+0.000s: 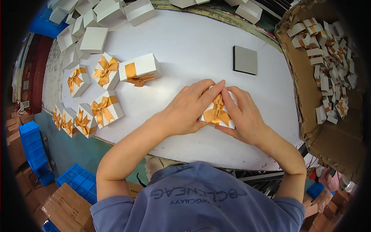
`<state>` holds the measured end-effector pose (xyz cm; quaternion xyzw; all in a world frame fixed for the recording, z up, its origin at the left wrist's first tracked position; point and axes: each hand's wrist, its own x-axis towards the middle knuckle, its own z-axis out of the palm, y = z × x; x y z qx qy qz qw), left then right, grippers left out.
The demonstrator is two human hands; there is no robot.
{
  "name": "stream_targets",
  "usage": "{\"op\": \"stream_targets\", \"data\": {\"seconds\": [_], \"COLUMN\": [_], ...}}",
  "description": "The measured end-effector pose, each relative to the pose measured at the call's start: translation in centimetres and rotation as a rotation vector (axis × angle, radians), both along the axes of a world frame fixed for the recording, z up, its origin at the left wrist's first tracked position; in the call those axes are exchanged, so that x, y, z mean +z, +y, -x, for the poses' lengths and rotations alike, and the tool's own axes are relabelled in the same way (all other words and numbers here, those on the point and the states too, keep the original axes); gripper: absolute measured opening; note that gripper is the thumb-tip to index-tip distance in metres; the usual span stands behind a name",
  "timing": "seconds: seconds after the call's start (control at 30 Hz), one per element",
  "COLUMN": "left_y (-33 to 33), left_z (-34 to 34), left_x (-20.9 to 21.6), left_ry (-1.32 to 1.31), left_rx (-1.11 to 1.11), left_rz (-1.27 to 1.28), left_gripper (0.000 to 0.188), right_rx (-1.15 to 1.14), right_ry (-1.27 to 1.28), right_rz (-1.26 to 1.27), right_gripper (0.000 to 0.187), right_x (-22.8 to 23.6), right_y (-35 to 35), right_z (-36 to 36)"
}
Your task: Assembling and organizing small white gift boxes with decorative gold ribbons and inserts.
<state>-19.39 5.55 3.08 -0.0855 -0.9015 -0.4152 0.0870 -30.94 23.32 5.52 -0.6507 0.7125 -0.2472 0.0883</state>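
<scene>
We are cupping the small white gift box (217,113), centre of the counter (201,42), between left hand (185,108) and right hand (243,118), fingers pressed against its sides. It looks light, thin-walled, crushable; we judge the corners at 3 and 9 o'clock safest, sparing the gold satin bow (216,112).

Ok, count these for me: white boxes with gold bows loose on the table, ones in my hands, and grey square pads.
Bowed boxes loose on the white table: 7
Bowed box held between left hand and right hand: 1
Grey square pad: 1
Total: 9
</scene>
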Motion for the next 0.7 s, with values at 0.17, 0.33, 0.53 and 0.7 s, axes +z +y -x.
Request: {"op": "stream_targets", "data": {"seconds": [0.17,0.33,0.53,0.7], "left_y": [-0.1,0.1,0.1,-0.6], "left_z": [0.2,0.0,0.5,0.6], "left_x": [-0.2,-0.7,-1.5,-1.1], "left_ry": [-0.021,0.075,0.103,0.099], "left_rx": [-0.042,0.005,0.039,0.001], "left_rz": [-0.04,-0.005,-0.052,-0.018], "left_gripper": [0.093,0.087,0.081,0.093], "right_rx": [-0.02,-0.013,0.123,0.026], "right_ry": [-0.023,-0.037,-0.028,-0.128], "right_rz": [-0.066,-0.016,-0.005,0.05], "right_gripper": [0.089,0.083,0.078,0.078], "right_x": [0.6,0.2,0.9,0.2], "right_y": [0.1,0.0,0.4,1.0], "right_z": [-0.3,-0.1,0.0,0.4]}}
